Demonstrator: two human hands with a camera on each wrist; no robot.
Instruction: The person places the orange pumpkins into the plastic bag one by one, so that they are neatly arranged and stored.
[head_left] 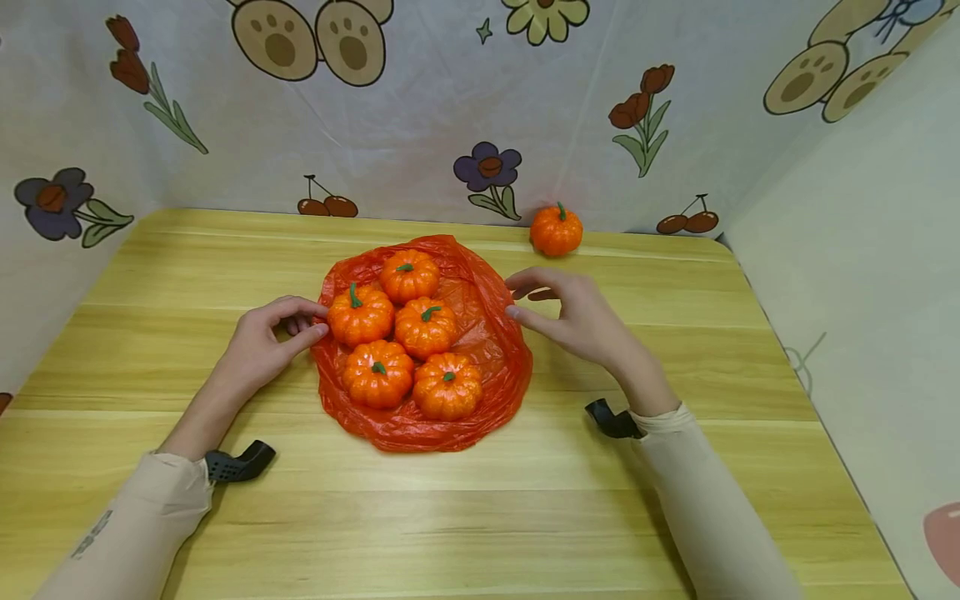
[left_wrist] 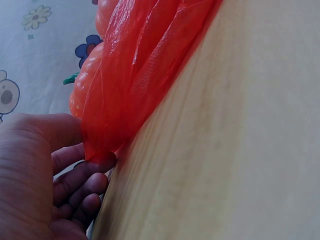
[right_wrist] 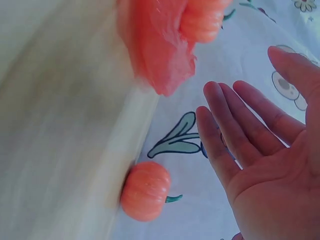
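A red plastic bag (head_left: 491, 400) lies spread open on the table, its rim crumpled around several small orange pumpkins (head_left: 378, 374) with green stems. At the bag's left side, my left hand (head_left: 262, 342) pinches the rim. The left wrist view shows the thin red film between the thumb and fingers of that hand (left_wrist: 30, 165). My right hand (head_left: 573, 317) is by the bag's right rim, thumb and fingers spread apart. In the right wrist view this hand (right_wrist: 270, 160) has relaxed, nearly straight fingers with nothing in them, and the bag (right_wrist: 162, 60) hangs apart from them.
One more pumpkin (head_left: 557, 231) stands outside the bag near the table's back edge, beyond my right hand. Behind the wooden table (head_left: 480, 517) rises a light cloth backdrop (head_left: 420, 125) printed with flowers and cherries. A pale wall (head_left: 862, 292) borders the right side.
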